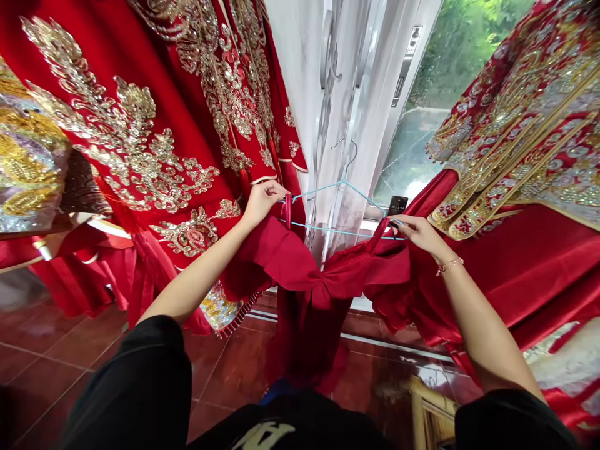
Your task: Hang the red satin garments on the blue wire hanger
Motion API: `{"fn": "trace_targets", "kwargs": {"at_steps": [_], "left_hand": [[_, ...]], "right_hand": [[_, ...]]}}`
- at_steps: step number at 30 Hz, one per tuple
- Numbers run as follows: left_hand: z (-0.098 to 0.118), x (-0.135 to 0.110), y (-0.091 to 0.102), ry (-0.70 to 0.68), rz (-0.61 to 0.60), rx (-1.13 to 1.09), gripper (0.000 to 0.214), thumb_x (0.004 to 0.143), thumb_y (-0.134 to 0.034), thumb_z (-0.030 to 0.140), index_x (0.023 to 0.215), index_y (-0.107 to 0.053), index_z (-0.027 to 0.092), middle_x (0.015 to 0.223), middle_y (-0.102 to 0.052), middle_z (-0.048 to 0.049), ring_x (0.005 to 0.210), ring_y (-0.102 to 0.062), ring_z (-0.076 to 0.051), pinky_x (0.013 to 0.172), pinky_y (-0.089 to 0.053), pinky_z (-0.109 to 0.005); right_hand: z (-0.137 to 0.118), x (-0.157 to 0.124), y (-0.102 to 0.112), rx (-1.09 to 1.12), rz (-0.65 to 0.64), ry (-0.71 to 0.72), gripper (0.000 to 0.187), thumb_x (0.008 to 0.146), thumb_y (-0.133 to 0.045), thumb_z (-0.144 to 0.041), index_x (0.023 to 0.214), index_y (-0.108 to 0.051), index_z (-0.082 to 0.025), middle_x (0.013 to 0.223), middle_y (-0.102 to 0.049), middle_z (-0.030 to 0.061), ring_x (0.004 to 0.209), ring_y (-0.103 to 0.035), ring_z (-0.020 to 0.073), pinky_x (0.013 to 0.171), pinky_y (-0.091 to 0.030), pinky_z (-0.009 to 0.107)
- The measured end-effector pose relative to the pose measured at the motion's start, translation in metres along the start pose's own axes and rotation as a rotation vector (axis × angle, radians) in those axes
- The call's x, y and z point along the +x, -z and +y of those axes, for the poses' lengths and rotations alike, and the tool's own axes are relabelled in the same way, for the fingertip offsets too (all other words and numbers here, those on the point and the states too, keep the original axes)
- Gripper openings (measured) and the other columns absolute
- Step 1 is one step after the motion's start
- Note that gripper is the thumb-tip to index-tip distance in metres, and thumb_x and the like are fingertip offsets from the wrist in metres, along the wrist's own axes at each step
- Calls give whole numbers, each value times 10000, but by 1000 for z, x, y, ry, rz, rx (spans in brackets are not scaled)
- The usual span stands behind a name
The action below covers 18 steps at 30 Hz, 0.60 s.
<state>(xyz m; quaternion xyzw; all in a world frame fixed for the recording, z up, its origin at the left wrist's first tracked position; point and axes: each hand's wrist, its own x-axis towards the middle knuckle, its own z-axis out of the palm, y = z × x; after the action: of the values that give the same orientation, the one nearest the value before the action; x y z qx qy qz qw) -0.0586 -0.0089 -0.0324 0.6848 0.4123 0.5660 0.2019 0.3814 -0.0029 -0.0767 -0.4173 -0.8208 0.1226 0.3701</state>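
White window frame (404, 75) and red floor tiles (234, 353) are behind the red bow-front dress (323, 280), held before me. My left hand (263, 201) pinches one strap (287, 211) at the light-blue wire hanger (344, 182); my right hand (417, 232) pinches its opposite end.

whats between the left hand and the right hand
The head view shows a light-blue wire hanger stretching between them and, mostly below it, a red fabric dress with a bow.
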Motion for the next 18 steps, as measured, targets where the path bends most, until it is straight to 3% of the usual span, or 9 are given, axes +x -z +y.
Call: {"fn": "trace_targets", "kwargs": {"at_steps": [2, 5, 7, 11, 14, 16, 18], "left_hand": [[-3, 3, 1, -25, -16, 12, 60, 710, -691, 164, 745, -642, 156, 818, -724, -54, 812, -695, -210, 824, -556, -359], [-9, 6, 12, -15, -270, 212, 80, 707, -686, 191, 781, -663, 173, 814, -726, -36, 790, -678, -207, 845, -545, -364], [-14, 5, 26, 17, -377, 350, 164, 689, -705, 209, 850, -688, 188, 843, -736, -29, 804, -674, -215, 869, -538, -367], [-26, -16, 64, 49, -345, 362, 378, 706, -746, 337, 1054, -666, 212, 1025, -728, -64, 954, -688, -249, 931, -539, -387], [-33, -44, 85, 69, -373, 275, 574, 764, -726, 425, 1272, -543, 228, 1123, -666, -102, 942, -691, -244, 848, -585, -402], [-35, -63, 91, 23, -362, 267, 581, 791, -720, 443, 1291, -507, 235, 1217, -590, -131, 971, -675, -243, 819, -600, -403], [-34, -81, 88, -63, -330, 324, 468, 813, -717, 446, 1201, -565, 233, 1259, -520, -129, 1109, -618, -267, 923, -580, -434]], "right_hand": [[-1, -1, -1, 2, 7, -4, 432, 894, -524, -440, 1115, -765, -158, 1080, -783, 123, 977, -732, 279, 880, -590, 421], [-2, -2, -4, 19, 26, -7, 418, 895, -535, -459, 1098, -767, -177, 1026, -791, 107, 970, -732, 281, 889, -589, 428], [-3, -3, -6, 24, 46, -6, 409, 901, -534, -457, 1105, -763, -187, 1026, -790, 102, 964, -730, 277, 896, -586, 430], [-3, -12, -9, 9, 21, -26, 414, 925, -496, -420, 1180, -735, -200, 939, -781, 90, 820, -722, 241, 811, -603, 406], [-1, -19, -11, -5, 29, -20, 410, 919, -512, -410, 1222, -712, -220, 974, -774, 89, 797, -713, 233, 810, -604, 411], [1, -22, -12, -14, 70, -9, 400, 921, -519, -420, 1224, -711, -241, 1004, -770, 89, 832, -714, 243, 863, -594, 437], [3, -23, -11, -26, 108, -1, 388, 930, -515, -440, 1210, -719, -267, 991, -767, 85, 881, -714, 261, 910, -579, 461]]}}
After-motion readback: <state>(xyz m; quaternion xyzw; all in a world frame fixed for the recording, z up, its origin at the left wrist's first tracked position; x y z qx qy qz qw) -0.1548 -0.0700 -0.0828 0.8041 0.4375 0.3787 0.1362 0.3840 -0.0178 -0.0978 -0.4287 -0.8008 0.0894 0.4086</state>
